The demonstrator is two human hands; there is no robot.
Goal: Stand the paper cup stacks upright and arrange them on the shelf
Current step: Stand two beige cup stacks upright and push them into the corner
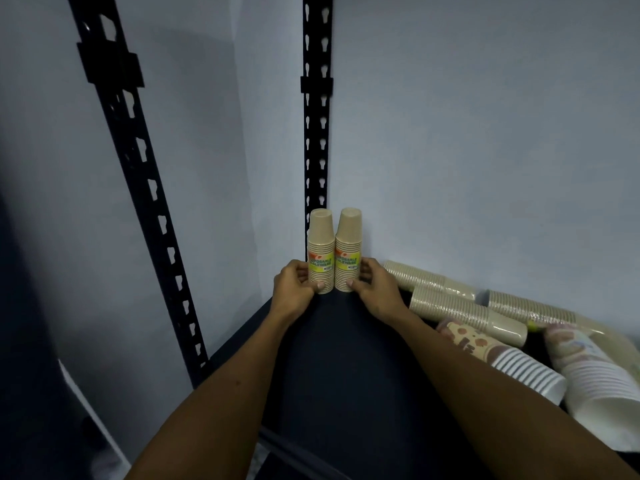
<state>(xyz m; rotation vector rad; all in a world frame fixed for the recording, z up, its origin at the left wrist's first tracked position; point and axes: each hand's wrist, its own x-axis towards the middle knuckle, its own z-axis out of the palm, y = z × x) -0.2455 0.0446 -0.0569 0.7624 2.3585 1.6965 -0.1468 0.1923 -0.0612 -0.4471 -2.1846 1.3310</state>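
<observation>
Shelf: dark board, near edge cut off below; slotted black uprights at the rear corner.

Toppled stacks: kraft paper cups lying on their sides along the right wall; beside them printed stacks with white rims, wrapped, prints too blurred to read, the rightmost cut off by the frame.

Upright stacks, two: left stack and right stack stand touching in the back corner, bases up, yellow labels only partly legible.

Left hand: fingers curled round the left stack's base.

Right hand: fingers gripping the right stack's base.
</observation>
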